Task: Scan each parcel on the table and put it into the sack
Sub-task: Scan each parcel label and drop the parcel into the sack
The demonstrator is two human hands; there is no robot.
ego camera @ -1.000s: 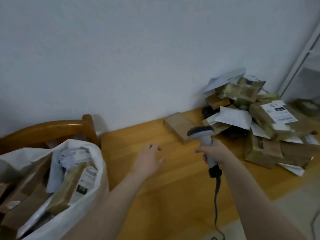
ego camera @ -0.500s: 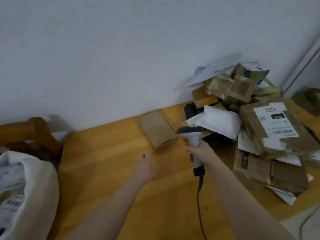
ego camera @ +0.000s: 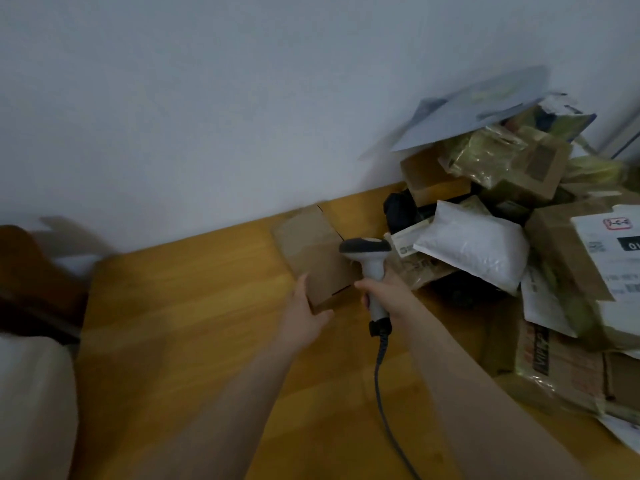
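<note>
A small plain cardboard box (ego camera: 311,247) lies on the wooden table (ego camera: 190,323) near the wall. My left hand (ego camera: 303,317) holds its near end, fingers along the left side and thumb at the front corner. My right hand (ego camera: 384,289) grips the handle of a grey barcode scanner (ego camera: 367,251), whose dark head sits just right of the box. To the right, a pile of parcels (ego camera: 540,174) leans against the wall, with a white padded envelope (ego camera: 474,247) at its front. The white sack (ego camera: 31,403) shows only at the lower left edge.
The scanner's cable (ego camera: 381,393) runs down over the table toward me. A wooden chair back (ego camera: 31,271) stands behind the sack at the left. A large labelled carton (ego camera: 568,251) lies at the right edge of the pile. The wall runs along the table's far edge.
The view has swung right, away from the sack. My left hand has reached forward from the bare table to the small box. The scanner has moved up beside the box.
</note>
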